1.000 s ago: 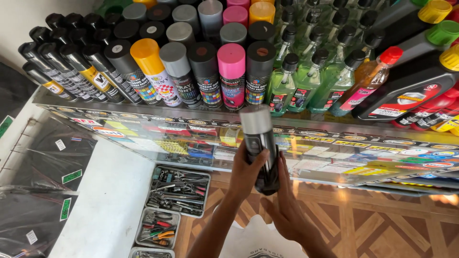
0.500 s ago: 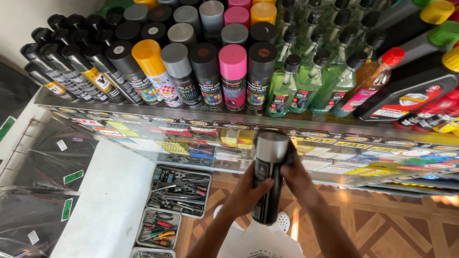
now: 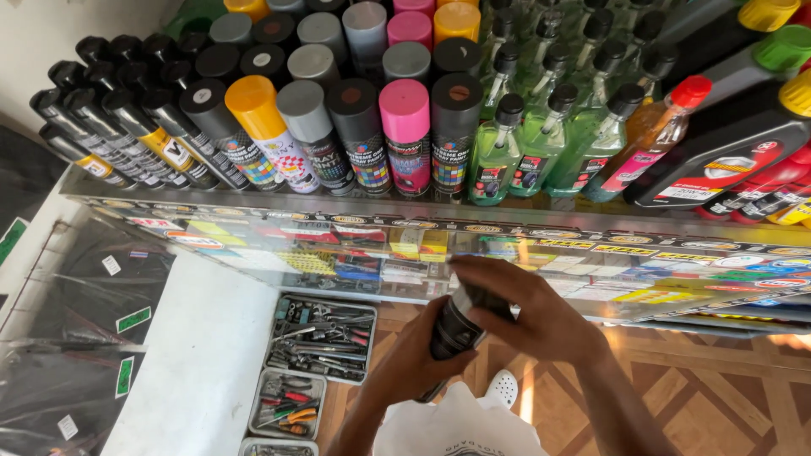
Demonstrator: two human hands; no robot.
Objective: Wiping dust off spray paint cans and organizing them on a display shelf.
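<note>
Here, closest to the camera, both hands meet on one dark spray can (image 3: 454, 331), held in the air below the glass shelf edge (image 3: 507, 226) and above the patterned wood floor (image 3: 676, 380). The left hand (image 3: 418, 359) is closed around the lower body of the can from the left and from below, and the right hand (image 3: 528, 308) is closed over its top, fingers curled down on the place where the cap should be; the cap itself is hidden under this hand, so I cannot tell if it is on or off. The long axis of the can runs slanted, its bottom toward the person and low left, its top up and a little right, toward the shelf. So the can lies between the two hands, the right hand being the upper one and nearer to the shelf. Below the hands there is a white bag (image 3: 460, 426) and, just beside it, a white perforated shoe (image 3: 503, 388). To the left, on the white counter (image 3: 194, 371), stand trays of hand tools (image 3: 325, 338). Farther, on the shelf, stand rows of spray cans, among them a pink-capped can (image 3: 405, 135) and a yellow-capped can (image 3: 258, 127), then green liquid bottles (image 3: 498, 148) and dark oil bottles (image 3: 726, 160) to the right.
</note>
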